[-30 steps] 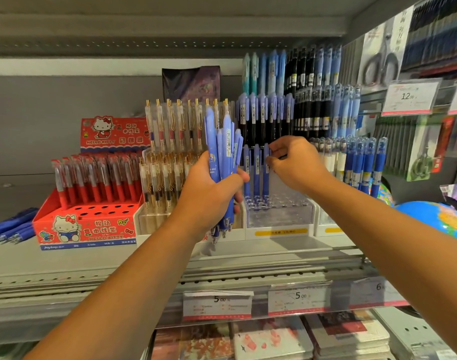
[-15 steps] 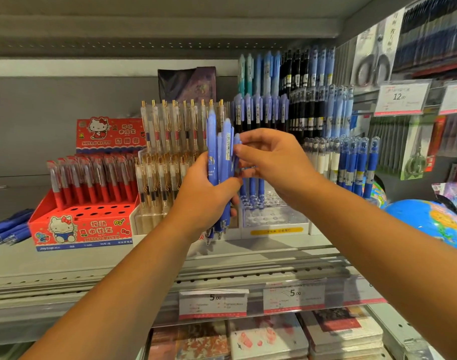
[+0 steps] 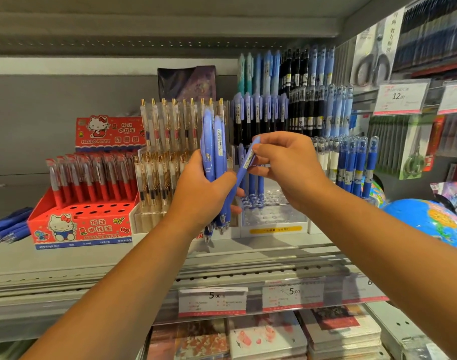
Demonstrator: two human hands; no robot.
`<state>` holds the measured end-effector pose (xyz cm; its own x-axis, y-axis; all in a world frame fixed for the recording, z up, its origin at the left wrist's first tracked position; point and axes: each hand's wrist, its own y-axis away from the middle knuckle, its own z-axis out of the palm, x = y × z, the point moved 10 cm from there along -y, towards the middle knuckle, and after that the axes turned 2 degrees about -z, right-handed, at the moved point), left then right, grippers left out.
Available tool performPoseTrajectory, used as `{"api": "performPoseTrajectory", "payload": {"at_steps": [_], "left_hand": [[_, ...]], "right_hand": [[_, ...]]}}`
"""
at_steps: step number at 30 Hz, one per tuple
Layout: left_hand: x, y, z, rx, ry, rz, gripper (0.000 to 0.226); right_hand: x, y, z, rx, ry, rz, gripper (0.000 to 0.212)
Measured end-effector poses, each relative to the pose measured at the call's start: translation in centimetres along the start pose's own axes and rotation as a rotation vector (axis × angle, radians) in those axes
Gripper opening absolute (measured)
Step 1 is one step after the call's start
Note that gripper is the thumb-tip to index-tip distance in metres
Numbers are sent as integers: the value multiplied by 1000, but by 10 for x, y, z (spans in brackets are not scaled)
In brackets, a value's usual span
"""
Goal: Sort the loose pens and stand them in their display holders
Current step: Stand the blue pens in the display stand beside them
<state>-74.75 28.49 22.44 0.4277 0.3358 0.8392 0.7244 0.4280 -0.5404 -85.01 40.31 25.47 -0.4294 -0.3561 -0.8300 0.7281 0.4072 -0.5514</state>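
Left hand [image 3: 204,188] full of blue pens, right hand [image 3: 287,167] on a single one.

The left fist wraps a bundle of periwinkle pens [image 3: 213,152], upright, tips poking out below the palm. The right hand's thumb and curled fingers pinch one tilted pen [image 3: 242,170] by its upper half, its lower end against the bundle at the left thumb. Right behind both hands sits the clear tiered display holder [image 3: 271,216], where a few matching pens [image 3: 253,185] stand in a row with open holes in front. Left of it are gold-clipped clear pens [image 3: 170,131], then a red Hello Kitty box [image 3: 79,227] of red pens. More loose blue pens [image 3: 6,227] lie flat on the shelf at far left.
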Motion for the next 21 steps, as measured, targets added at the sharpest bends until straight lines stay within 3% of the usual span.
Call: {"api": "performPoseTrajectory", "payload": {"at_steps": [7,13,21], "left_hand": [[-1,-1,-4,13,-75,23,32],[-2,-2,-8,40,-143,35,28],[-2,-3,-4,12,-165,28,27]], "right_hand": [[-13,-21,-35,157,46,-32,15],[-35,-31,-36,135,506,-250,14],[-23,-37,-31,81,652,-263,26]]}}
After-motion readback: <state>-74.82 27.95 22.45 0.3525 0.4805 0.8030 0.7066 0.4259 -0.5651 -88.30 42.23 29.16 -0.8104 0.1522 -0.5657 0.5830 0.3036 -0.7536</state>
